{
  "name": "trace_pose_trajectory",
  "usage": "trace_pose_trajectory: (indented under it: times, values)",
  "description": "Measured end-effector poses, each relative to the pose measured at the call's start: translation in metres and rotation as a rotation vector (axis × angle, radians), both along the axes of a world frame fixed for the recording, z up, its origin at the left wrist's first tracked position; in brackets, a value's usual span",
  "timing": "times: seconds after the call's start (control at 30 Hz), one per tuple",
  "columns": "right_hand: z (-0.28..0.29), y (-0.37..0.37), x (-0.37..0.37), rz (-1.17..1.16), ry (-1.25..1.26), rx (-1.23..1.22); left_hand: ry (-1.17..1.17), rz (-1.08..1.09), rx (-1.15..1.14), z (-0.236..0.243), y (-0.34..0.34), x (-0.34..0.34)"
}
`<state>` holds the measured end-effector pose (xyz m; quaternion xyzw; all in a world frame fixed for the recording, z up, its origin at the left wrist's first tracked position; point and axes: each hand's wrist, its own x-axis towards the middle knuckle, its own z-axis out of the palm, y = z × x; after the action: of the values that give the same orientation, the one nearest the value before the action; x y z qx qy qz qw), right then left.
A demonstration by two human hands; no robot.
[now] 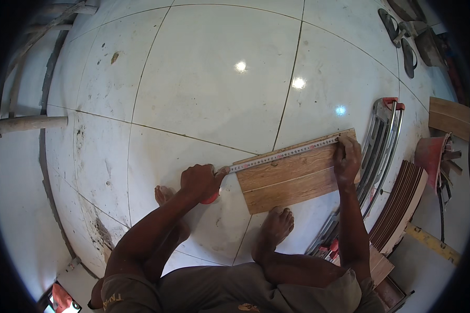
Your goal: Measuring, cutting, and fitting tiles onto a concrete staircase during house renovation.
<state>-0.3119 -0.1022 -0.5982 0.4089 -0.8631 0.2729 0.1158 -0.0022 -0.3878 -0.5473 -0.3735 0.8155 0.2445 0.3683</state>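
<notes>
A wood-look tile [292, 180] lies on the floor in front of my feet, with a lengthwise line across its face. The pale blade of a tape measure [277, 156] is drawn out along the tile's far long edge. My left hand [201, 180], just off the tile's left end, is closed round the tape's red case, which shows only partly below the palm. My right hand [347, 159] is at the tile's far right corner, its fingers closed on the blade's end and pressing it to the tile. The fingertips hide the very tip of the blade.
Right of the tile stands a long metal tile cutter [381, 141] with rails. Beyond it are stacked tiles [397, 206], a red bucket [430, 156] with scraps, a yellow level [433, 244] and sandals [408, 57]. Wooden poles [34, 123] are at the left.
</notes>
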Motion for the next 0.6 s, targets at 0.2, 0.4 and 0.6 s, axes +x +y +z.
trace_pose_trajectory:
  times: [0.2, 0.4, 0.6]
  values:
    - [-0.001, -0.007, 0.008, 0.036, 0.011, 0.018, -0.053, -0.039, -0.025, -0.002, 0.0, -0.005]
    - [-0.004, -0.008, 0.007, 0.038, 0.025, 0.028, -0.078, 0.022, 0.023, -0.004, -0.002, -0.009]
    - [-0.005, -0.01, 0.007, 0.031, 0.025, 0.017, -0.107, 0.02, 0.031, -0.003, -0.004, -0.015]
